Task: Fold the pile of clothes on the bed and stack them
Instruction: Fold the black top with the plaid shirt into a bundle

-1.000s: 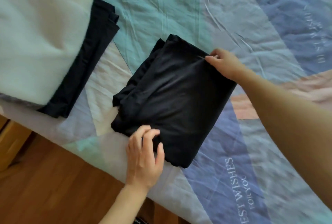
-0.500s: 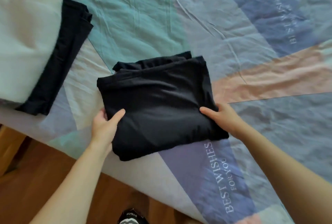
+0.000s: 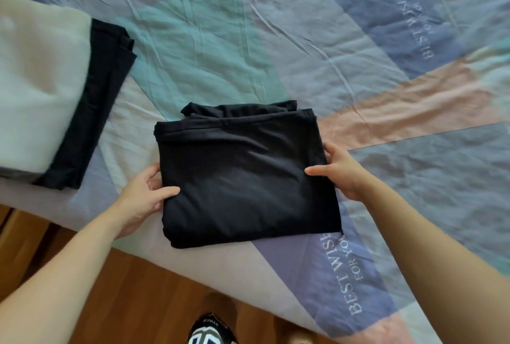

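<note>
Both hands are closed on a folded black cloth garment [image 3: 242, 178]: its left edge is gripped by the left hand [image 3: 143, 197], its right edge by the right hand [image 3: 340, 172], thumbs on top. Between them it lies on the patchwork-sheeted bed [image 3: 276, 40]. Left of the left hand, a stack of folded pale and black clothes [image 3: 55, 100] is seen.

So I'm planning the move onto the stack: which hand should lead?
Left. The left hand grips the black garment's edge nearest the stack, which lies on that side; the right hand holds the far edge.
</note>
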